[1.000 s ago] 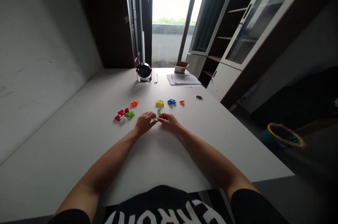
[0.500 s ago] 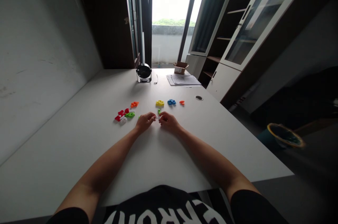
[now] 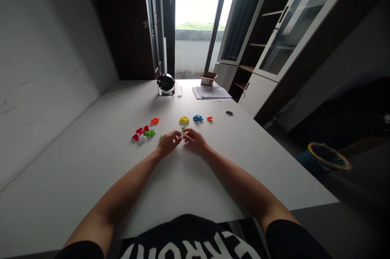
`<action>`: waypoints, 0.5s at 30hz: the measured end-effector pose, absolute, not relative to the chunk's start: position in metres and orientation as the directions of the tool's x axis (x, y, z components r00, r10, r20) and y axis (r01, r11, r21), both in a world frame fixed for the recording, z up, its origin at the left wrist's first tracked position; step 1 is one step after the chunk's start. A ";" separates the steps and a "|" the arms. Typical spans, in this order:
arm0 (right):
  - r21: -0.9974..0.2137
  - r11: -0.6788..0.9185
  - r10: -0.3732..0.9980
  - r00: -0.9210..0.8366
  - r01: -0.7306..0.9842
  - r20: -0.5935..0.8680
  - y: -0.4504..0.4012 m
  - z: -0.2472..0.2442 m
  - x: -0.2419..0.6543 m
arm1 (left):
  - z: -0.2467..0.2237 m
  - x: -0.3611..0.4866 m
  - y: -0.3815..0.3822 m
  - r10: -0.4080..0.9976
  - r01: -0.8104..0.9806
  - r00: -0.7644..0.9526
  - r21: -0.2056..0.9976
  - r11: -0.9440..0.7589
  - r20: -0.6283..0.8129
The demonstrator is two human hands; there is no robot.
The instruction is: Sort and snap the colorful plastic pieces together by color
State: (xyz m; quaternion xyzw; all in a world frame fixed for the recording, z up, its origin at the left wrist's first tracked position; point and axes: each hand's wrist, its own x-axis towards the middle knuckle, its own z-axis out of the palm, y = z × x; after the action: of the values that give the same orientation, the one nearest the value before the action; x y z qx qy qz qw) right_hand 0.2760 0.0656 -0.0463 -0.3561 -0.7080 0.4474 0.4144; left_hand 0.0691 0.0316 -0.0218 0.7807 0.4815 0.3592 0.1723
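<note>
My left hand [image 3: 168, 144] and my right hand [image 3: 195, 140] meet over the white table, fingertips closed together. Between them is a small white piece [image 3: 180, 137], pinched from both sides and mostly hidden by the fingers. Just beyond the right fingertips stands a small green piece [image 3: 183, 128]. Another green bit [image 3: 162, 136] shows beside my left hand, partly covered by it. Farther left lie red pieces [image 3: 139, 131], white pieces [image 3: 142, 138] and a green cluster [image 3: 150, 133]. Past the hands are orange pieces [image 3: 155, 121], yellow pieces [image 3: 184, 119] and blue pieces [image 3: 198, 118].
A small orange piece [image 3: 210, 118] lies right of the blue ones, near a round cable hole [image 3: 229, 113]. At the table's far end are a black round device on a stand [image 3: 166, 84], papers [image 3: 213, 92] and an open cardboard box [image 3: 209, 78]. A wall borders the left.
My left hand has shifted slightly to the right, uncovering more of the green bit beside it. The right fingers have moved slightly around the white piece.
</note>
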 end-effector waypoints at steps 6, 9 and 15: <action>-0.945 0.317 0.874 -0.413 0.084 0.257 0.070 -0.049 0.276 | -0.020 0.069 0.028 0.868 0.658 0.286 0.575 -0.486 0.406; -0.947 0.317 0.880 -0.389 0.050 0.274 0.071 -0.049 0.276 | -0.019 0.070 0.028 0.869 0.656 0.282 0.580 -0.483 0.406; -0.930 0.349 0.892 -0.345 0.114 0.292 0.067 -0.044 0.276 | -0.018 0.070 0.029 0.864 0.634 0.292 0.593 -0.496 0.411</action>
State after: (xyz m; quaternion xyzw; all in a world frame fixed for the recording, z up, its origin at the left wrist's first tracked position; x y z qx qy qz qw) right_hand 0.2760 0.0670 -0.0440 -0.3635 -0.6919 0.4399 0.4422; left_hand 0.0698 0.0286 -0.0179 0.7875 0.4755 0.3578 0.1604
